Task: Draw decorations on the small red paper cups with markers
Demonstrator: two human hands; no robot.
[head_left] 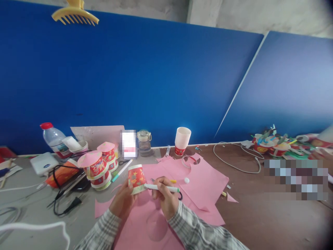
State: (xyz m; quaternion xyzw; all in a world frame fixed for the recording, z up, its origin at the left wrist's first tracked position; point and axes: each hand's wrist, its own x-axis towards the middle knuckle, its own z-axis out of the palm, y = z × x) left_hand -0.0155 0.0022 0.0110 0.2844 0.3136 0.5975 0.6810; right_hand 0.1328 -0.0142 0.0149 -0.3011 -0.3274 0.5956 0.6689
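Note:
My left hand (123,200) is closed around a red patterned paper cup (136,177), which is turned upside down above a pink paper sheet (205,180). My right hand (165,195) grips a white marker with a green cap (162,188), and its tip touches the cup's lower rim. Both sleeves are grey plaid. Beneath the hands a circle outline shows faintly on the pink paper.
Stacked cups with pink cone lids (97,166) stand to the left, beside a water bottle (53,139), a black cable and plug (66,201) and another marker (122,170). A stack of cups (182,140), a glass jar (144,141) and a white cable (234,163) lie behind. More craft cups (270,144) crowd the far right.

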